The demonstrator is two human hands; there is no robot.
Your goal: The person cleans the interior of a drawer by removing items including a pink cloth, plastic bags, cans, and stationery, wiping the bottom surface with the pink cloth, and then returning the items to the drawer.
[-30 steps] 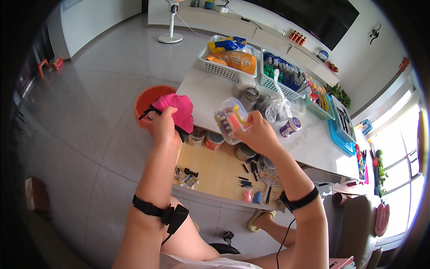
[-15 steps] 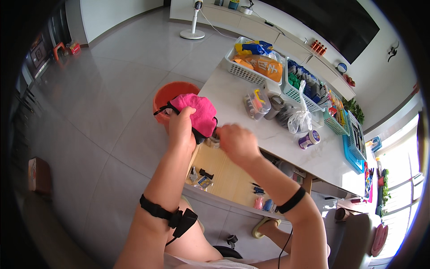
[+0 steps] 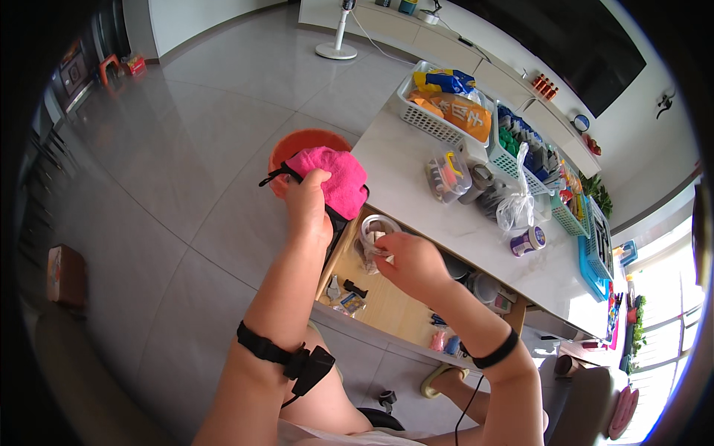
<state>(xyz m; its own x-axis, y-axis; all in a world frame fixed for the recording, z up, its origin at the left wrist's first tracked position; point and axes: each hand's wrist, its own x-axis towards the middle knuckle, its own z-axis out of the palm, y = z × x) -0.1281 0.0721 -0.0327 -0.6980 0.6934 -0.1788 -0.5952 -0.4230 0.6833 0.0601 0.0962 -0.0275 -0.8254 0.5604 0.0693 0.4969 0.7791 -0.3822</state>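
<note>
My left hand (image 3: 309, 201) grips a pink fluffy cloth item (image 3: 337, 178) with black edging and a black strap. It is held up between the orange bucket (image 3: 286, 146) and the corner of the open drawer (image 3: 394, 316). In the drawer's far left corner stands a clear round tub (image 3: 380, 224) with pale pieces inside. My right hand (image 3: 410, 260) is at the tub, its fingers bent together at the near side. Whatever they pinch is too small to make out. A clear plastic bag (image 3: 368, 262) lies just below the tub.
The white tabletop (image 3: 401, 171) bears a lidded clear box (image 3: 448, 178), a knotted plastic bag (image 3: 515, 204), a purple jar (image 3: 528, 241) and baskets of packets (image 3: 435, 126). Small black parts (image 3: 355, 288) and pens lie in the drawer. A white stand (image 3: 336, 50) is on the floor.
My right hand has come down and away from the pink cloth item, so the tub now shows. My left hand keeps its grip. The whole view has shifted slightly.
</note>
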